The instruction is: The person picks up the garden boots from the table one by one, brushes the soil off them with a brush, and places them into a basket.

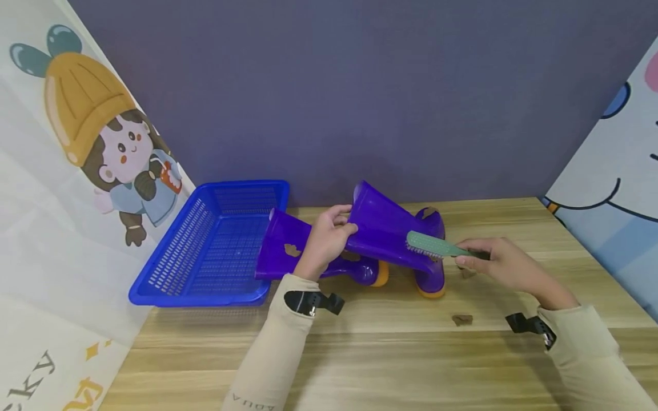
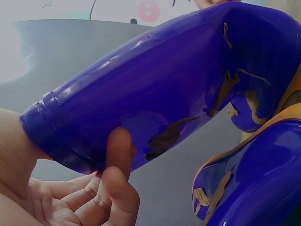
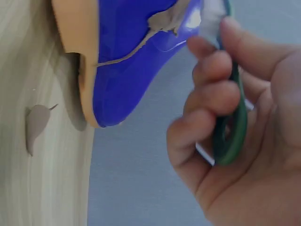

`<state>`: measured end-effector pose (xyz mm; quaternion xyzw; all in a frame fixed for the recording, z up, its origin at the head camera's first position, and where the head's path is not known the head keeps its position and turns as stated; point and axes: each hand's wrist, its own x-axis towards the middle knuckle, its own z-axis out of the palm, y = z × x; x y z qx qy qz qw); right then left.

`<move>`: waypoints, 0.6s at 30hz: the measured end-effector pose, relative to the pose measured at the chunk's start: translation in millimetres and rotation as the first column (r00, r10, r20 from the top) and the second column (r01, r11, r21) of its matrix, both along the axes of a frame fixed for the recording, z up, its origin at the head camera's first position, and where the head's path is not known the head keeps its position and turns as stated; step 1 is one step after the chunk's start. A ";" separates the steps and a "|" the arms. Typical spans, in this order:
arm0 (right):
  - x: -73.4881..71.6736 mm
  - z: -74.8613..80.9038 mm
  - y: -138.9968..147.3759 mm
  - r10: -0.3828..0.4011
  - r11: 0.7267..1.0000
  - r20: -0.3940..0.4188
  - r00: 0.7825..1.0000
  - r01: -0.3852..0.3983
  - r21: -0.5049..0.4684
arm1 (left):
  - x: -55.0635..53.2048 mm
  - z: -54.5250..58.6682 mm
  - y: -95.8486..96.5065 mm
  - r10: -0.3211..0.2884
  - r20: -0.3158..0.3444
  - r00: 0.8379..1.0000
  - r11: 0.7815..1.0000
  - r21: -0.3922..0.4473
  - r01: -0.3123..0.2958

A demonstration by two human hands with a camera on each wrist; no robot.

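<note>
Two sleeves (image 1: 280, 348) (image 1: 591, 342), one brush (image 1: 434, 244), two boots (image 1: 388, 225) (image 1: 272, 245)

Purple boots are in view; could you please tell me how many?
2. One boot is held by the left hand; the other boot lies to its left, partly behind that hand, by the blue basket.

Grey wall (image 1: 360, 103) behind wooden table (image 1: 401, 359)

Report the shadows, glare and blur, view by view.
Head view: soft shadows on the wooden table near the sleeves; left wrist view: bright glare washing out part of the grey backdrop at left, with pale highlights along the purple boot; right wrist view: the brush looks blurred, especially its pale upper end.
</note>
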<state>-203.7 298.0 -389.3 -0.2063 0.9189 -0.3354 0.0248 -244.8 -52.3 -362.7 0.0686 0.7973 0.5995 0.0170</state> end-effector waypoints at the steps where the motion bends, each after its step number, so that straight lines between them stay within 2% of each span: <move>1: 0.0 -2.0 0.4 0.025 1.000 0.004 1.000 -0.025 -0.012 | 0.0 0.3 0.1 0.000 0.002 1.000 1.000 -0.001 0.000; 4: 0.1 -5.6 2.9 0.093 0.995 0.043 0.995 -0.091 -0.050 | 0.4 1.3 -0.3 0.004 0.002 1.000 1.000 -0.007 -0.004; 6: -0.2 -6.7 6.3 0.164 0.985 0.090 0.982 -0.158 -0.072 | 0.7 2.1 -1.0 0.006 0.007 1.000 1.000 -0.012 -0.006; 11: -0.9 -9.8 13.1 0.334 0.940 0.215 0.918 -0.306 -0.151 | 0.1 1.8 -4.3 0.012 0.014 1.000 1.000 -0.020 -0.012; 13: -1.4 -11.7 13.1 0.342 0.937 0.228 0.912 -0.313 -0.155 | -0.3 1.6 -5.4 0.013 0.010 1.000 1.000 -0.019 -0.013; 18: -2.3 -14.3 11.4 0.278 0.960 0.239 0.931 -0.259 -0.106 | -0.6 2.9 -6.9 0.016 0.011 1.000 1.000 -0.014 -0.016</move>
